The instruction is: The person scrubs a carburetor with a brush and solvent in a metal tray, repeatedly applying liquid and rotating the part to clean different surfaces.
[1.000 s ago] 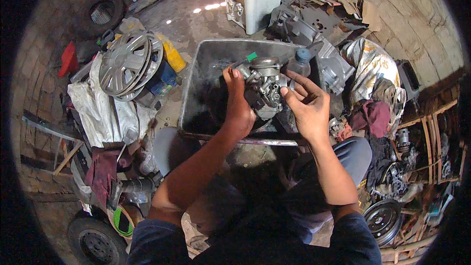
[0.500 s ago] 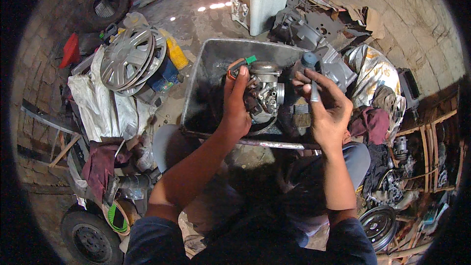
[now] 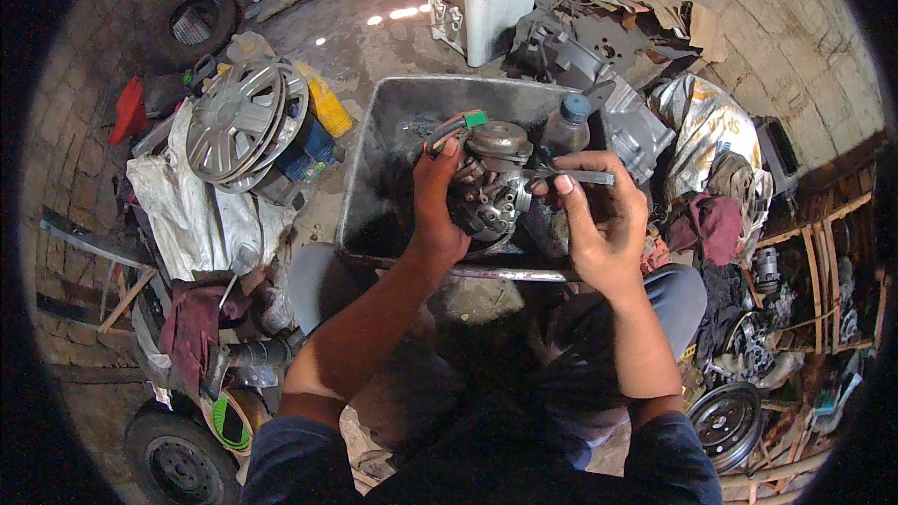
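Note:
My left hand (image 3: 436,210) grips a metal carburetor (image 3: 498,201) over a black tub (image 3: 358,196). A cable with a green connector (image 3: 476,119) hangs off it by my left thumb. Between the thumb and fingers of my right hand (image 3: 613,224) is a slim tool with a flat grey handle (image 3: 595,178). It lies nearly level, its thin end toward the carburetor's right side; whether that end touches cannot be seen clearly. Behind my right hand, a clear bottle with a blue cap (image 3: 574,109) stands in the tub.
Wheel covers (image 3: 238,122) and a yellow container (image 3: 323,98) lie at left, tires (image 3: 182,458) beyond. A white jerrycan (image 3: 482,0) stands at the back. Metal engine housings (image 3: 631,131), a white sack (image 3: 706,122) and a maroon cloth (image 3: 708,223) crowd the right.
My right hand has turned the tool from upright to nearly level and brought it toward the carburetor. The carburetor has tilted a little in my left hand. The bottle is now less covered.

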`<state>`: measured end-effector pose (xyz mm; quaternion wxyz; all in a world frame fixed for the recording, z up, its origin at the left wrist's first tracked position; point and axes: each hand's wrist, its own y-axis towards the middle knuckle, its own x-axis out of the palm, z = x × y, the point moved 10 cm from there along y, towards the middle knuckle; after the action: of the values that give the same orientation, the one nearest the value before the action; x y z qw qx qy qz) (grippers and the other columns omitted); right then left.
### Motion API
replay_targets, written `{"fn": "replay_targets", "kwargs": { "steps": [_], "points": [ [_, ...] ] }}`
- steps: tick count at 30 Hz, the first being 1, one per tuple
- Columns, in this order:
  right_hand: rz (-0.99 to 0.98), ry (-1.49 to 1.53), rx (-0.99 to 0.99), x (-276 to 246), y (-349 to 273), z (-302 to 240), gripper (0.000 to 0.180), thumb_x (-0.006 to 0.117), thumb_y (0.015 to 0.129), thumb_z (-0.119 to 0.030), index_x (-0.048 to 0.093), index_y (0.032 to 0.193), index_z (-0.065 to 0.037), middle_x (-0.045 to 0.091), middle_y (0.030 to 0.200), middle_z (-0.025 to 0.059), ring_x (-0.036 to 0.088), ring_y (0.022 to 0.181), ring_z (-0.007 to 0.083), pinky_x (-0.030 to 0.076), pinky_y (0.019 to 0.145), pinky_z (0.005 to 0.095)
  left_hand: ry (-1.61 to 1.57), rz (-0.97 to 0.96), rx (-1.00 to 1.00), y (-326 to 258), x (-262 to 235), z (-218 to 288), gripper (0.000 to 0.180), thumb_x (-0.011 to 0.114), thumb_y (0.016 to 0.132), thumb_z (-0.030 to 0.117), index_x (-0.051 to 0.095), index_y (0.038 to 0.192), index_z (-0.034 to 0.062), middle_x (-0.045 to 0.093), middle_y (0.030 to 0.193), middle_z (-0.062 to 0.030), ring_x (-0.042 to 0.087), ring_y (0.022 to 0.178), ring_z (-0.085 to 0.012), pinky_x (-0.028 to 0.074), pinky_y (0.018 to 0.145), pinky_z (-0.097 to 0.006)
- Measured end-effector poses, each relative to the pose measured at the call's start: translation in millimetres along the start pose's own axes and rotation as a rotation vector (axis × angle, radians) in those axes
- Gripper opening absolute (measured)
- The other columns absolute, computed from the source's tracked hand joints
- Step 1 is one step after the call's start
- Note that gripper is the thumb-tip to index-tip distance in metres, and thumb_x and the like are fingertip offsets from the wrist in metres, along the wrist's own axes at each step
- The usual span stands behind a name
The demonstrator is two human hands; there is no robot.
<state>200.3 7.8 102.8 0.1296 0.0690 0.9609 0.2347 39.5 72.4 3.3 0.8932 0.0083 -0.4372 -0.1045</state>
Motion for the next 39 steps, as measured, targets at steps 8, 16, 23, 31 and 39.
{"fn": "replay_targets", "kwargs": {
  "steps": [8, 16, 23, 31, 39],
  "points": [
    [-0.116, -0.204, -0.196, 13.3, 3.4, -7.4, 0.012, 0.060, 0.100, -0.004, 0.067, 0.108, 0.003, 0.072, 0.097, 0.0178, 0.072, 0.087, 0.0302, 0.053, 0.080, 0.0344, 0.048, 0.115, -0.093, 3.1, -12.3, -9.0, 0.048, 0.052, 0.104, 0.045, 0.059, 0.132, 0.0062, 0.070, 0.119, -0.0133, 0.072, 0.105, -0.0241, 0.058, 0.093, -0.041],
    [-0.089, -0.224, -0.023, 10.9, 5.7, 9.7, 0.011, 0.058, 0.100, -0.002, 0.065, 0.108, 0.003, 0.069, 0.097, 0.0203, 0.069, 0.088, 0.0356, 0.053, 0.080, 0.0385, -0.018, 0.080, -0.188, 2.1, 0.6, -14.4, 0.043, 0.056, 0.104, 0.042, 0.064, 0.121, 0.0048, 0.073, 0.109, -0.0109, 0.073, 0.095, -0.0200, 0.061, 0.083, -0.037],
    [-0.095, -0.274, -0.306, 13.1, 7.9, -11.6, 0.014, 0.072, 0.087, 0.003, 0.072, 0.101, 0.001, 0.071, 0.093, 0.0165, 0.071, 0.087, 0.0316, 0.054, 0.077, 0.0363, -0.084, 0.073, -0.282, -3.2, 5.4, -18.6, 0.050, 0.048, 0.106, 0.047, 0.064, 0.126, 0.0048, 0.073, 0.113, -0.0113, 0.073, 0.098, -0.0220, 0.059, 0.090, -0.039],
    [-0.120, -0.423, -0.433, 20.8, 2.1, -15.6, 0.020, 0.076, 0.080, 0.004, 0.074, 0.100, -0.001, 0.071, 0.093, 0.0126, 0.070, 0.086, 0.0310, 0.056, 0.075, 0.0389, -0.112, 0.048, -0.333, -5.7, 8.4, -26.2, 0.049, 0.047, 0.107, 0.048, 0.065, 0.124, 0.0053, 0.073, 0.110, -0.0107, 0.073, 0.097, -0.0216, 0.060, 0.089, -0.039],
    [-0.156, -0.341, -0.334, 21.0, 7.1, -8.1, 0.015, 0.074, 0.082, 0.001, 0.074, 0.096, 0.000, 0.071, 0.092, 0.0141, 0.068, 0.088, 0.0344, 0.053, 0.081, 0.0414, 0.024, 0.104, -0.247, 2.5, -4.3, -23.0, 0.043, 0.055, 0.104, 0.045, 0.065, 0.121, 0.0067, 0.073, 0.106, -0.0098, 0.073, 0.091, -0.0197, 0.061, 0.082, -0.037]
  ]
}}
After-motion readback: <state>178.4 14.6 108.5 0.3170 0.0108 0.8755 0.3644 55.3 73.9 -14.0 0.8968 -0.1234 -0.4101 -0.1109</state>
